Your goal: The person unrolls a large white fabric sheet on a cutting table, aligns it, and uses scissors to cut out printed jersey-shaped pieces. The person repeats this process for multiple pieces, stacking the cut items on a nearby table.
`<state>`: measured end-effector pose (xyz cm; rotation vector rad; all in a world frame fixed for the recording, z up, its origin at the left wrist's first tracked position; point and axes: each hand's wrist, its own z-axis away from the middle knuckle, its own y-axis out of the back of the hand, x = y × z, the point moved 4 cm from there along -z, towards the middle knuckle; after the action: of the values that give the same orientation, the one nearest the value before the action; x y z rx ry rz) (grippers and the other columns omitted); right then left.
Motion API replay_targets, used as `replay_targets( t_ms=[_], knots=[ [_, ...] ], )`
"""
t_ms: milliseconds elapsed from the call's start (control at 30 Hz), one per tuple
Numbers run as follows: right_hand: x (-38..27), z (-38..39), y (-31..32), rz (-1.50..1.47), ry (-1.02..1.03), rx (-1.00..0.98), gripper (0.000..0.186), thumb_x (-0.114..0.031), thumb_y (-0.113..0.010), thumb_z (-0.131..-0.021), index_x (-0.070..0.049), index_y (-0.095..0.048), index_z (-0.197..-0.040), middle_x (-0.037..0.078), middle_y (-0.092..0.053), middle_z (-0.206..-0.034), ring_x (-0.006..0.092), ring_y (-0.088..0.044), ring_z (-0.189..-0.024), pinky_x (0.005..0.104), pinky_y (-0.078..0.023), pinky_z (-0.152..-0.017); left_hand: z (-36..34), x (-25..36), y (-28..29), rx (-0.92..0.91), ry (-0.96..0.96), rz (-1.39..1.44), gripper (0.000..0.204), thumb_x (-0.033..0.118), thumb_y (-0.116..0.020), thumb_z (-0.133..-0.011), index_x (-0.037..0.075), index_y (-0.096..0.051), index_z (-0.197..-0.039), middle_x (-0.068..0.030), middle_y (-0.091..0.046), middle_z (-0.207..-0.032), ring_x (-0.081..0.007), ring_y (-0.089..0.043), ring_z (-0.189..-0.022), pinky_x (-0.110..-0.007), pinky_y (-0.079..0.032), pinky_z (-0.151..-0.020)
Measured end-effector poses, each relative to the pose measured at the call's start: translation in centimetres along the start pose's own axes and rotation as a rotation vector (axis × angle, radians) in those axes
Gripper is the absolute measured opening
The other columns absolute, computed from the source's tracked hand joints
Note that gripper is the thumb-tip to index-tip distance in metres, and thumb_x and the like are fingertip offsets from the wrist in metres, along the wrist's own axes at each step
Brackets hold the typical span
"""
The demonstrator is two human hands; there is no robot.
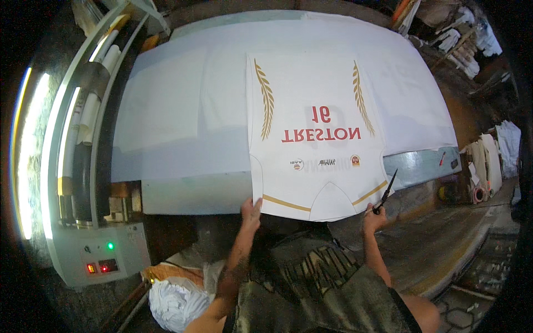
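A white jersey panel [311, 89] lies over the front of the table, printed with red lettering, small logos and gold leaf sprays, a gold stripe at each shoulder and a curved neckline near me. My left hand [251, 215] pinches the panel's near left corner between thumb and fingers. At the near right corner, my right hand [375, 221] is closed round a pair of dark scissors [386, 193], whose blades point up and away beside the panel's edge. Whether those fingers also touch the cloth I cannot tell.
White sheets [161, 105] cover most of the wide table [189, 194]. On the left stands a roller machine [100, 261] with lit displays. A small red tool [442, 159] lies at the table's right end. White cloth [177, 305] is bundled at lower left; more fabric [488, 158] hangs right.
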<state>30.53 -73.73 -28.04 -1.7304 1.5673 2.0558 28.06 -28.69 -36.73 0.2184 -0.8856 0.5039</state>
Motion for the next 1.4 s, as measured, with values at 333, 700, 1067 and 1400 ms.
replay_targets(
  t_ms=[333,700,1067,1400],
  knots=[
    [0.4,-1.9,-0.8,0.058,0.102,0.03,0.022,-0.014,-0.07,-0.083,0.0,-0.054,-0.08,0.007,-0.054,-0.069,0.0182,-0.049,-0.062,0.0331,-0.043,-0.06,-1.9,-0.4,-1.0,-0.135,0.011,0.082,0.023,0.007,-0.06,-0.091,-0.008,-0.054,-0.108,-0.013,-0.065,-0.095,-0.0159,-0.062,-0.083,-0.026,-0.049,-0.074],
    [-7.1,13.5,3.6,-0.018,-0.305,-1.371,0.036,-0.035,-0.069,-0.084,0.0,-0.062,-0.082,0.009,-0.063,-0.068,0.0148,-0.058,-0.055,0.0302,-0.046,-0.05,-0.4,2.1,-1.4,-0.303,0.041,0.047,0.022,0.008,-0.062,-0.087,-0.007,-0.057,-0.104,-0.0116,-0.066,-0.092,-0.0155,-0.062,-0.082,-0.026,-0.048,-0.075],
    [-14.6,30.5,-6.9,-0.687,-0.908,-1.31,0.067,-0.071,-0.046,-0.083,-0.004,-0.055,-0.08,0.005,-0.05,-0.06,0.0212,-0.053,-0.051,0.0345,-0.045,-0.051,0.4,4.4,-0.7,-0.44,0.091,-0.11,0.017,0.009,-0.068,-0.083,-0.004,-0.062,-0.092,-0.006,-0.064,-0.079,-0.0118,-0.057,-0.068,-0.025,-0.044,-0.062],
    [-17.0,27.4,-8.3,-0.403,-0.672,-1.303,0.054,-0.054,-0.056,-0.089,-0.004,-0.052,-0.068,0.005,-0.049,-0.052,0.0177,-0.053,-0.041,0.029,-0.042,-0.038,0.9,6.4,0.5,-0.469,0.124,-0.078,0.022,0.01,-0.071,-0.082,-0.006,-0.064,-0.096,-0.0081,-0.066,-0.082,-0.0127,-0.06,-0.072,-0.025,-0.048,-0.064]
  ],
)
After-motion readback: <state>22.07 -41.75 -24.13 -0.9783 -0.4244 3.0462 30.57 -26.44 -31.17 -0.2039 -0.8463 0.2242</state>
